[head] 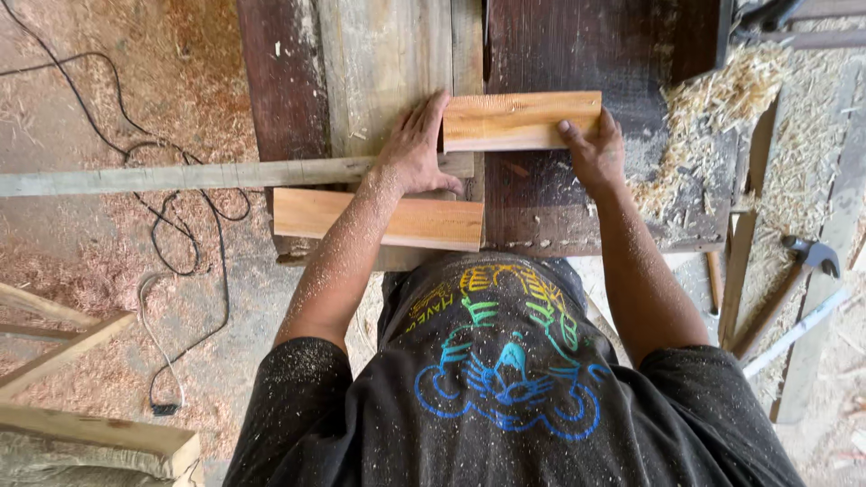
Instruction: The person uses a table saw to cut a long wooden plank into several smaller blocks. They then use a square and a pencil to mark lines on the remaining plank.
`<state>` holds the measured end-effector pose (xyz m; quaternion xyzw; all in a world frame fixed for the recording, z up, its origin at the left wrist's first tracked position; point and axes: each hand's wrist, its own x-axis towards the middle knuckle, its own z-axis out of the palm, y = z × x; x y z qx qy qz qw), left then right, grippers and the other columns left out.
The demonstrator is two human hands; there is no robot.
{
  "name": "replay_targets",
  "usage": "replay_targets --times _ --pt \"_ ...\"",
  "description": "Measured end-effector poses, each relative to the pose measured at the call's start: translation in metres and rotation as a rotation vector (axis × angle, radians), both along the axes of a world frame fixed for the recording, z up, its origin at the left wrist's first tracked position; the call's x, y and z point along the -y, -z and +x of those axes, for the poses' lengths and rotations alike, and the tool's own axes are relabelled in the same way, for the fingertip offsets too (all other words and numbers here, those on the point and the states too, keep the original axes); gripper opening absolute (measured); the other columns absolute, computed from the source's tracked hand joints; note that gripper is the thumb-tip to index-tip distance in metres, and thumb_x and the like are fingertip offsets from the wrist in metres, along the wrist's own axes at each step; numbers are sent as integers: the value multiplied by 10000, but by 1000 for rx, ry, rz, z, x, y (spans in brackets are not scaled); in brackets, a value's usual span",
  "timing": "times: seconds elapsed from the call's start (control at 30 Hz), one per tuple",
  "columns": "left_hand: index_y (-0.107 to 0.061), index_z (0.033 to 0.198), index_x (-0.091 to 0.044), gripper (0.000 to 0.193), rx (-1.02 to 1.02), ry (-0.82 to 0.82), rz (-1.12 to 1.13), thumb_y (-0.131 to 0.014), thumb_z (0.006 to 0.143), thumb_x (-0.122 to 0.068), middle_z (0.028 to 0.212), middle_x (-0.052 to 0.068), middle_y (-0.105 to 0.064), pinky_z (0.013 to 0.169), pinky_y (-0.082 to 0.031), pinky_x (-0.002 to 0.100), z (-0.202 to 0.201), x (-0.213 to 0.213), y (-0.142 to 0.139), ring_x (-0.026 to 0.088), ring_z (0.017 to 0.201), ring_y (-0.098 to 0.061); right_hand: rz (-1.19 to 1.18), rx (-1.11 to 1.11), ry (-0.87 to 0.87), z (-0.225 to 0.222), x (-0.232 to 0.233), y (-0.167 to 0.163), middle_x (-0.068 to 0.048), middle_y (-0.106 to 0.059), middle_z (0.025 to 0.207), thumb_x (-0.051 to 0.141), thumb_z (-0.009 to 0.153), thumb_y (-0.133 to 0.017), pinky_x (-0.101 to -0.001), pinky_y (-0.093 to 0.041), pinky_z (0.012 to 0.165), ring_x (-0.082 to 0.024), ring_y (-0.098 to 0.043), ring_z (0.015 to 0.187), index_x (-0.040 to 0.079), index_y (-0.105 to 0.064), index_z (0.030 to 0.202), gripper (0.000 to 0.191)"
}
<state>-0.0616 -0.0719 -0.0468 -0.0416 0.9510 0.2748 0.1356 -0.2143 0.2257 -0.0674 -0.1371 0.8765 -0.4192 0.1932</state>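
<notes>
A short light wooden board [521, 120] lies across the dark workbench [631, 54]. My left hand [417, 149] presses flat against its left end, fingers spread on the bench top. My right hand [594, 149] grips the board's right end, thumb on its near edge. A second, longer light board [379, 219] lies on the bench's near edge, just under my left forearm. Both arms are dusted with sawdust.
A long grey wooden strip [180, 176] runs leftward off the bench. Black cable [185, 243] loops over the sawdust-covered floor at left. Wood shavings [713, 117] pile at the bench's right. A hammer [794, 280] and timber strips lie at right; wooden beams [81, 433] sit lower left.
</notes>
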Motion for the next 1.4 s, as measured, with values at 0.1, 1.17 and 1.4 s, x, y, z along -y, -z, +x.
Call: replay_targets --times 0.1,1.17,1.4 --pt "65 1581 -71 1623 57 -7 -11 -977 509 -703 1669 258 -122 1270 -101 539 1 3 3 390 1543 -201 -65 16 -21 -1 -2 1 -150 -673 1132 529 990 -717 -461 -593 912 -250 -662 1042 0 -575 1355 658" --pt "-89 1556 -80 1507 3 -101 -2 -985 503 -679 1570 265 -351 1271 -113 531 -9 2 -13 390 1476 -344 164 81 -30 -9 -11 20 -167 -465 1150 759 940 -616 -515 -553 888 -291 -526 1059 -23 -525 1412 918" --pt "-72 1574 -79 1504 74 -100 1 -973 519 -661 1624 245 -265 1283 -88 524 -7 2 -11 374 1516 -283 152 58 -4 -5 -12 23 -184 -454 1158 749 931 -655 -511 -571 868 -301 -555 1071 -94 -492 1382 970"
